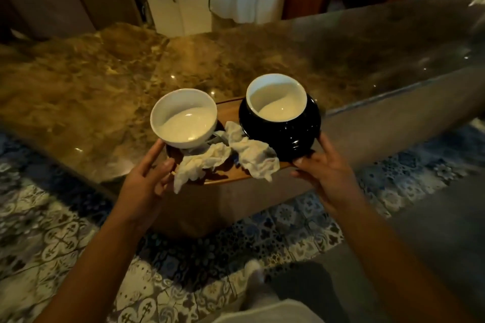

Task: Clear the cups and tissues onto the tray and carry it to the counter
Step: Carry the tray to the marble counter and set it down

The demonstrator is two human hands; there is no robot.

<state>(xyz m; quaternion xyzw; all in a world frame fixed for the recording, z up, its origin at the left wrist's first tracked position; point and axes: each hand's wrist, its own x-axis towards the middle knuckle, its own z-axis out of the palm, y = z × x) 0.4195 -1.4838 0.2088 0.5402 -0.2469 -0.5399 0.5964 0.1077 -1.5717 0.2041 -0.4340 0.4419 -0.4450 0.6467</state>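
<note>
Now both hands, left hand and right hand, fingers clamping the wooden tray edges over the marble tabletop; white ceramic cup, black-and-white cup fragile, top-heavy; crumpled tissues light, loose.

A single wide-angle view looks from the person's head, forward and steeply down along both bare forearms. The left hand and right hand sit near the middle of the picture, close to the lens, at either end of a wooden tray held out in front. Beyond them the view faces across a brown marble counter that fills the middle band, towards pale cabinets far off at the top. The patterned floor tiles fill the bottom, directly below the camera. Straight edges bow towards the corners.
</note>
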